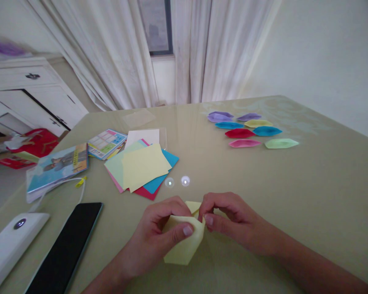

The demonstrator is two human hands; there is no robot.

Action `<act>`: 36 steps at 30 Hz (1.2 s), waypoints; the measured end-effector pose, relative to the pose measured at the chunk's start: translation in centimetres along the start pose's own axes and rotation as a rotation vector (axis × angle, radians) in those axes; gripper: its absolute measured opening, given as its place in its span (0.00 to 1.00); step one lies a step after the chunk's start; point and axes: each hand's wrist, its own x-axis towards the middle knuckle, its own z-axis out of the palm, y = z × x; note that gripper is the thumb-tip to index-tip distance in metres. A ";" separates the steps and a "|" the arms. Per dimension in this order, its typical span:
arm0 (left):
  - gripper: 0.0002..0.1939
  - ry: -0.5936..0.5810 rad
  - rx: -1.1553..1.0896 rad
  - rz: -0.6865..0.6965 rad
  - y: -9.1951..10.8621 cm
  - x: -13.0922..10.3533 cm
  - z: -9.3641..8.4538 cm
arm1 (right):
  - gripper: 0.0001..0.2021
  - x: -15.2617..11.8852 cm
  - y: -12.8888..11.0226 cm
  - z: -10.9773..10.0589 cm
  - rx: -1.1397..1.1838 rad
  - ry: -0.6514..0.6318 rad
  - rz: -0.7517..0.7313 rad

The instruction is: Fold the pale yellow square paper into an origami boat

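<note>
A partly folded piece of pale yellow paper (184, 247) is held up between my hands near the table's front edge. My left hand (164, 230) grips its left side, the thumb flat on the near face and the fingers behind. At the paper's upper right corner, my right hand (225, 216) pinches the edge between thumb and index finger. Beyond my hands to the left lies a fanned stack of coloured paper sheets (145, 165), a yellow one on top.
Several folded paper boats, among them a red one (239, 133) and a light green one (281, 143), stand back right. On the left lie a black phone (67, 245), a white device (15, 241), a cable and books (59, 165).
</note>
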 end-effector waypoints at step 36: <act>0.15 0.098 0.009 -0.066 -0.7 -0.3 0.8 | 0.15 0.0 0.6 0.8 0.046 0.060 0.072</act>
